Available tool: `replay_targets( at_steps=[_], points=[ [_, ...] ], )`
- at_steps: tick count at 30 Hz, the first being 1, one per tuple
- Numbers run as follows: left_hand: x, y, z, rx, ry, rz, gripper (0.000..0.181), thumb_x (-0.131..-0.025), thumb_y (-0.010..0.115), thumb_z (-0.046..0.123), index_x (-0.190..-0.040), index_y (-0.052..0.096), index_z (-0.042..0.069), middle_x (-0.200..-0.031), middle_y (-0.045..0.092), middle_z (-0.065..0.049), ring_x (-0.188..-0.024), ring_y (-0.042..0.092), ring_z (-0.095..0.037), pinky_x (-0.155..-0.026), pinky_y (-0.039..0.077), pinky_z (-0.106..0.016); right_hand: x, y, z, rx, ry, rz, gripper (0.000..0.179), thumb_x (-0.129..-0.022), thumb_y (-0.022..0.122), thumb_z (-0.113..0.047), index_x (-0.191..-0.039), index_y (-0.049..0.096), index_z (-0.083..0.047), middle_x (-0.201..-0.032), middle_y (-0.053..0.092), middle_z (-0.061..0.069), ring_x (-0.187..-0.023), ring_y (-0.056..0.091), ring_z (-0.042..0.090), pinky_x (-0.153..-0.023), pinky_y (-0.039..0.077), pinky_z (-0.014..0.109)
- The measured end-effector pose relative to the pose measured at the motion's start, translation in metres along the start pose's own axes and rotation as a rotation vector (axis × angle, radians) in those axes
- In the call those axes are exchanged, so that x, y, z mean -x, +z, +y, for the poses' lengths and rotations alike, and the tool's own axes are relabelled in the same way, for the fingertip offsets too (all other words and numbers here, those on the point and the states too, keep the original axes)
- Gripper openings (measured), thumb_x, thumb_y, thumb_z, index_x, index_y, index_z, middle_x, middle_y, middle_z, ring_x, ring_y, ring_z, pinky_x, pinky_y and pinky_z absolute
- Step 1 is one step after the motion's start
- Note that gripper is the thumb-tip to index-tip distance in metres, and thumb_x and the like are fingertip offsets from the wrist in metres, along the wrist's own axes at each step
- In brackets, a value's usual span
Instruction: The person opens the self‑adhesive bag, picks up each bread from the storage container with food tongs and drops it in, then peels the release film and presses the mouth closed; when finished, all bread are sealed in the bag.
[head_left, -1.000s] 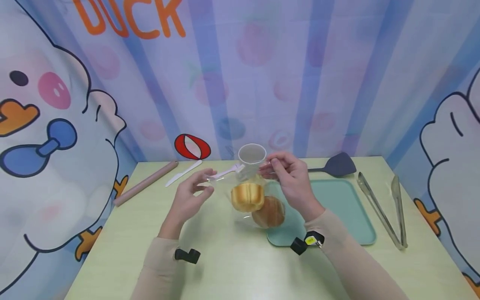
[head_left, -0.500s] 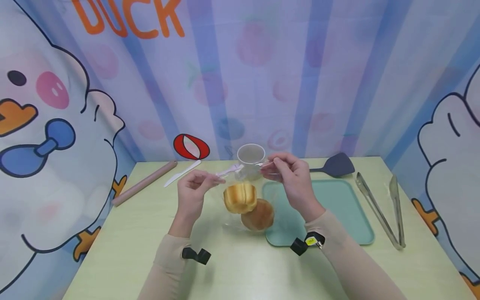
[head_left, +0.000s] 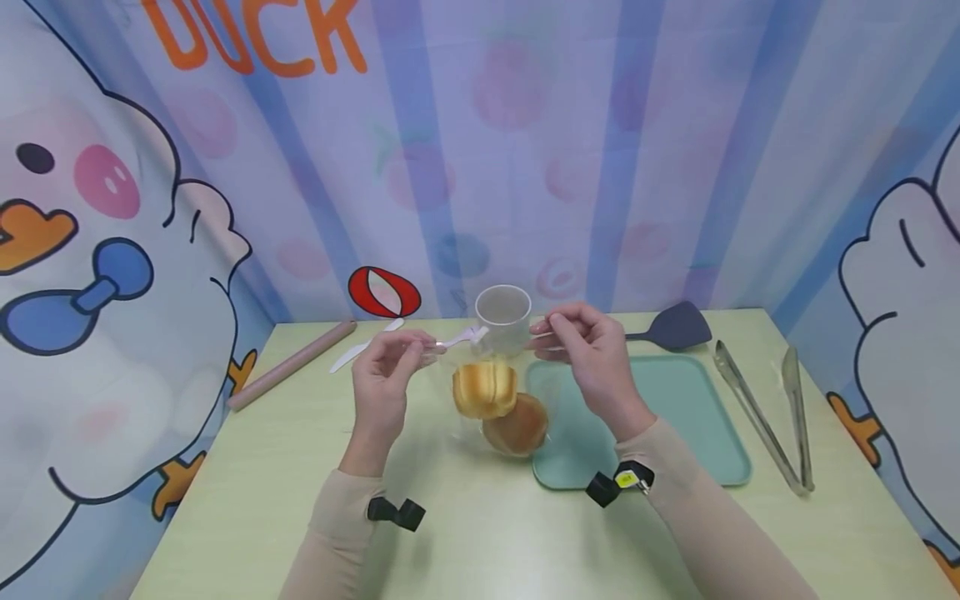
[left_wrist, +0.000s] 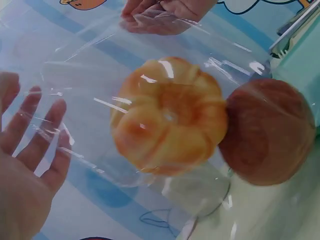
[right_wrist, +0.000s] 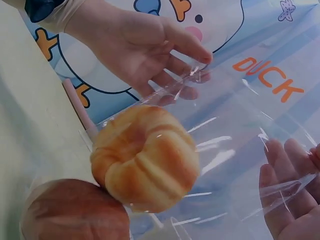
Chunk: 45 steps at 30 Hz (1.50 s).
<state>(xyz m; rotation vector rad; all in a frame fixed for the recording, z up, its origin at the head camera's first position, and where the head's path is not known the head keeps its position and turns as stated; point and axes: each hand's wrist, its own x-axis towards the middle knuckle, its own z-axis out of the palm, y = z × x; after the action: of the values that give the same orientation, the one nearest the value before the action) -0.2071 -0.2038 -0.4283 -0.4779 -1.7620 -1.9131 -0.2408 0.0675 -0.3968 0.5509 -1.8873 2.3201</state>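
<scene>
The bag (head_left: 491, 392), clear plastic, hangs above the table (head_left: 247, 467) between both hands, its lower end by the tray's (head_left: 675, 417) left edge. Inside sit two buns: a ridged golden bun (head_left: 484, 388) on top and a browner round bun (head_left: 517, 425) below, touching it. At far left a roller (head_left: 292, 364) and a white knife (head_left: 352, 354) lie on the table. The left hand (head_left: 384, 375) pinches the bag's left top edge, fingers curled round the film. Behind the bag stands a cup (head_left: 502, 312). The right hand (head_left: 592, 358) pinches the right top edge likewise. Further right lie a dark spatula (head_left: 671, 329) and metal tongs (head_left: 780, 417).
</scene>
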Motion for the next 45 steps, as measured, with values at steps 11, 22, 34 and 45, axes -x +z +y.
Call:
replay_targets(
  at_steps=[11,22,34,45],
  points=[
    [0.000,0.024,0.003,0.010,0.045,0.272,0.016,-0.106,0.058,0.002,-0.104,0.066,0.015,-0.087,0.067,-0.003,-0.070,0.066,-0.016,-0.067,0.063,-0.029,0.007,0.009,0.005,0.063,-0.038,0.077,0.021,-0.109,0.058,-0.022,-0.110,0.061,-0.001,-0.101,0.076,0.009,-0.079,0.079,0.025,-0.071,0.065,0.041],
    [-0.001,0.027,0.006,-0.108,-0.026,0.296,0.011,-0.107,0.060,0.010,-0.108,0.058,0.000,-0.078,0.056,0.002,-0.058,0.052,-0.010,-0.057,0.053,-0.018,0.010,0.017,0.011,0.056,-0.008,0.082,0.014,-0.110,0.056,-0.016,-0.107,0.060,-0.003,-0.087,0.072,0.003,-0.071,0.078,0.020,-0.065,0.065,0.043],
    [-0.006,0.009,0.008,-0.042,0.123,-0.035,0.015,-0.099,0.053,-0.006,-0.110,0.053,-0.016,-0.087,0.058,0.000,-0.066,0.057,-0.011,-0.064,0.054,-0.020,0.010,0.017,0.008,0.075,0.015,0.061,0.019,-0.111,0.054,-0.023,-0.112,0.060,-0.006,-0.089,0.071,0.009,-0.073,0.077,0.022,-0.063,0.064,0.037],
    [-0.010,0.000,0.006,-0.085,0.187,-0.212,0.011,-0.086,0.062,-0.014,-0.094,0.064,-0.006,-0.087,0.061,-0.007,-0.066,0.062,-0.013,-0.066,0.056,-0.024,0.008,0.016,0.003,0.067,0.016,0.056,0.018,-0.111,0.055,-0.024,-0.110,0.061,-0.007,-0.087,0.071,0.007,-0.070,0.076,0.021,-0.059,0.062,0.033]
  ],
)
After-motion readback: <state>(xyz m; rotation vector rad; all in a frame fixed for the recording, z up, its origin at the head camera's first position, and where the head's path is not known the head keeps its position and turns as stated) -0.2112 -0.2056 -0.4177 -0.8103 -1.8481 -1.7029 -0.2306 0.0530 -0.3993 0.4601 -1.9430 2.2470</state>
